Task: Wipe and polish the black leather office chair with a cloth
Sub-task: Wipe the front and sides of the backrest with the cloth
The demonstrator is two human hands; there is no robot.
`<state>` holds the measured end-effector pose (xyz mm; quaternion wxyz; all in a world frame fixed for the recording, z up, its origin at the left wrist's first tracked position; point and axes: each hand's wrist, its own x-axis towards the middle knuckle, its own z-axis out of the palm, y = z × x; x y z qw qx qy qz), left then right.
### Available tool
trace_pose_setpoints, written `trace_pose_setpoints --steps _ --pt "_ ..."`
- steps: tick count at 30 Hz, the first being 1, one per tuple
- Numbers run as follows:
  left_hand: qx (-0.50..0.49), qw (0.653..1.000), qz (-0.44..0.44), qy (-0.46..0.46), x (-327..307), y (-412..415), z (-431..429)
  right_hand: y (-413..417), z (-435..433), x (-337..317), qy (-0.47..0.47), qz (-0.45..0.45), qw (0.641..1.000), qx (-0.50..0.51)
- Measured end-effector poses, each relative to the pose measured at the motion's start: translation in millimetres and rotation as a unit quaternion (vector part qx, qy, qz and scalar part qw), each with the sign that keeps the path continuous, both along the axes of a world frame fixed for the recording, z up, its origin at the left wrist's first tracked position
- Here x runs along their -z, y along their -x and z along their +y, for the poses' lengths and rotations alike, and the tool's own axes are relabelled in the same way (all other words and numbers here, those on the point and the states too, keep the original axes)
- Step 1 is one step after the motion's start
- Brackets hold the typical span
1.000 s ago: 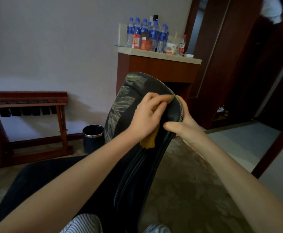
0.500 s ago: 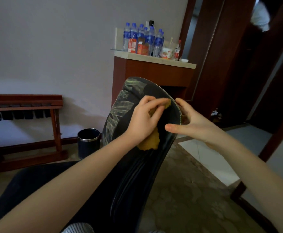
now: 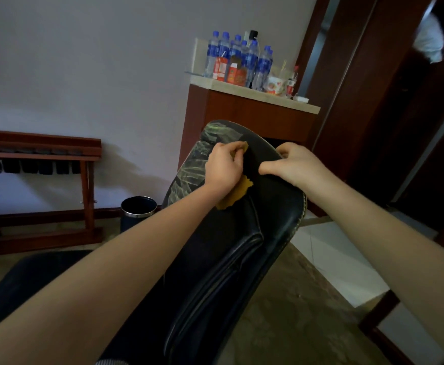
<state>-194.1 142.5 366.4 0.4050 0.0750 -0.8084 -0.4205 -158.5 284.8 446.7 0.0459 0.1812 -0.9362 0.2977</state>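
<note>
Black leather office chair backrest [image 3: 268, 219], centre: yellow-brown cloth [image 3: 238, 193] is gripped against it by left hand [image 3: 223, 167]; upper edge is clasped by right hand [image 3: 294, 164], fingertips hidden. Dark round metal-rimmed bin [image 3: 136, 214]: contents indiscernible.

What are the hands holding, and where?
Left hand grips the yellow cloth by its bunched middle, pressed on the chair backrest. Right hand grips the backrest's top edge.
</note>
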Motion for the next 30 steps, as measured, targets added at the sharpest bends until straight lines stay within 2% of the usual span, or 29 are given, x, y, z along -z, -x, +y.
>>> trace_pose_setpoints --steps 6,13,16,21,25,30 --pt "-0.044 0.999 -0.011 -0.026 0 27 -14 8 -2 7 0.033 0.009 0.999 -0.017" --pt "-0.057 0.991 -0.062 -0.108 -30 55 -23 11 0 5 0.023 -0.003 0.999 -0.025" --pt "-0.046 0.995 -0.051 -0.065 -24 55 -19 12 3 5 0.035 -0.001 0.999 -0.027" --pt "0.03 0.999 0.008 0.028 -12 19 -8 8 2 2 0.053 -0.008 0.998 -0.04" --pt "0.097 0.994 0.041 0.042 1 -23 5 5 2 -2 0.032 -0.01 0.998 -0.043" --pt "0.108 0.992 0.055 0.04 35 -71 16 2 2 -1 0.007 0.006 0.999 -0.033"
